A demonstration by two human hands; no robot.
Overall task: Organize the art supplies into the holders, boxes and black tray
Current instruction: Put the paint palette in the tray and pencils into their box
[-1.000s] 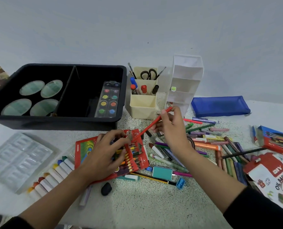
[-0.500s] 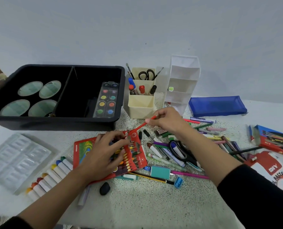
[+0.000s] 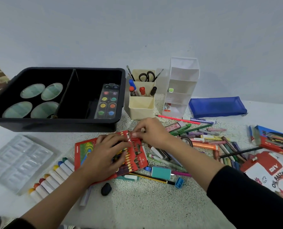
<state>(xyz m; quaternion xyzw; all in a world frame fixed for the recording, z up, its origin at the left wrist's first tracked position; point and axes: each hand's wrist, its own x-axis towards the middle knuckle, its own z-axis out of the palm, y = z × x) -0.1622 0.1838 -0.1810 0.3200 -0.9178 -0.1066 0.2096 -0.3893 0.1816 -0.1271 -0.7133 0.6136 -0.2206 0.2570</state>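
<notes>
**A:** Pencil box (image 3: 138, 157): where?

**B:** Flat on the surface (image 3: 145, 204), front centre. Left hand (image 3: 104, 156) lies spread across it, pressing. The right hand (image 3: 151, 133) grip pinches the box's top edge. Whether there's a pencil under the fingers, I can't tell.

**A:** Progress?

**B:** Early, I'd judge. Black tray (image 3: 54, 121) holds a paint palette (image 3: 107, 101). Cream holder (image 3: 141, 108) has scissors (image 3: 146, 76) and markers. White holder (image 3: 178, 83) looks nearly bare. Loose pens (image 3: 203, 139) and pastel sticks (image 3: 54, 175) are unsorted.

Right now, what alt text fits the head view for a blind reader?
A person's left hand presses flat on a red pencil box while the right hand pinches its top edge. Loose pens litter the table to the right; a black tray sits behind.
</notes>
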